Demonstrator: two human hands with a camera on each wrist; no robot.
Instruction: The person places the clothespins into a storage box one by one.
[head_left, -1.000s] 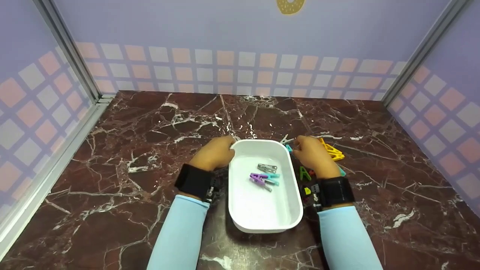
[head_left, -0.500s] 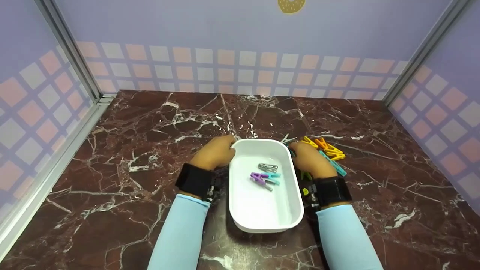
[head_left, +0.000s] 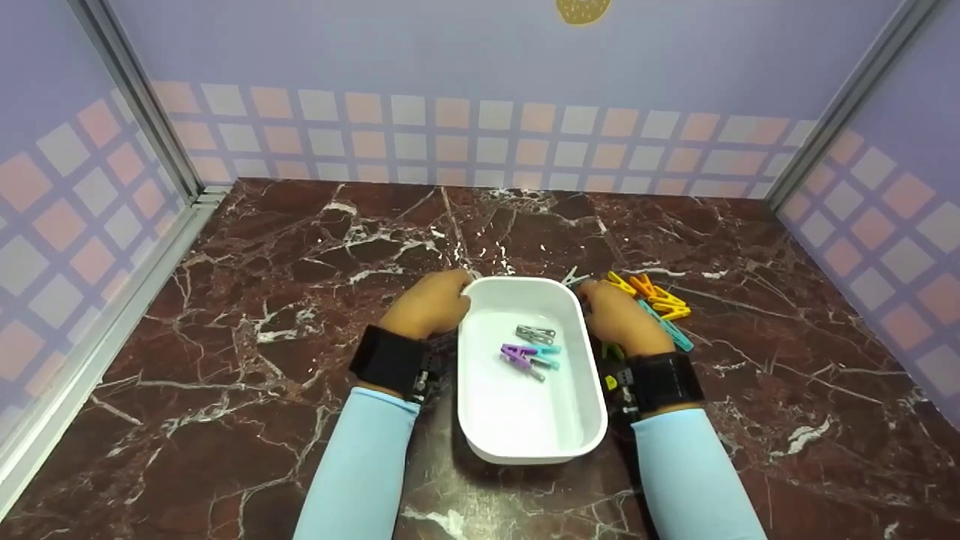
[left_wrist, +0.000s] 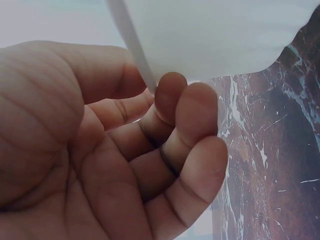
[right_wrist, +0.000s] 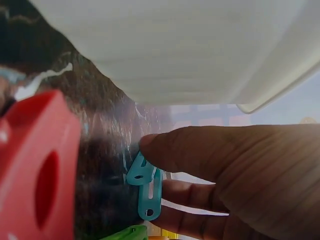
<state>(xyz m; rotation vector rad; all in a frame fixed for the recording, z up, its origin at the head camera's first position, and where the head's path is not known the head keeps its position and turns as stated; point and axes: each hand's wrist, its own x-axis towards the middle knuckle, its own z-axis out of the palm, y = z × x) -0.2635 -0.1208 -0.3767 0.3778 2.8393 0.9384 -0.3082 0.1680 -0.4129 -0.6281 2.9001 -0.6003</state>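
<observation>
A white rectangular tray [head_left: 517, 420] holds several clothespins: a grey one [head_left: 535, 334], a purple one [head_left: 517, 355] and a light blue one [head_left: 550, 361]. My left hand [head_left: 429, 306] grips the tray's far left corner. In the left wrist view, its thumb lies along the rim with the fingers [left_wrist: 196, 111] curled beneath. My right hand [head_left: 622, 319] is low beside the tray's right wall. The right wrist view shows its thumb and fingers pinching a teal clothespin [right_wrist: 145, 200], hidden under the hand in the head view.
Right of the tray lie yellow [head_left: 671, 309], orange [head_left: 642, 283] and teal [head_left: 666, 326] clothespins, plus a white one [head_left: 574, 276] beyond the right hand. A red clothespin [right_wrist: 62, 130] and a green one [right_wrist: 129, 233] show in the right wrist view. Tiled-pattern walls enclose the marble-look table [head_left: 262, 420].
Over the second my right hand has shifted slightly left and come down over the teal clothespin, uncovering yellow, orange and teal ones. My left hand and the tray have stayed put.
</observation>
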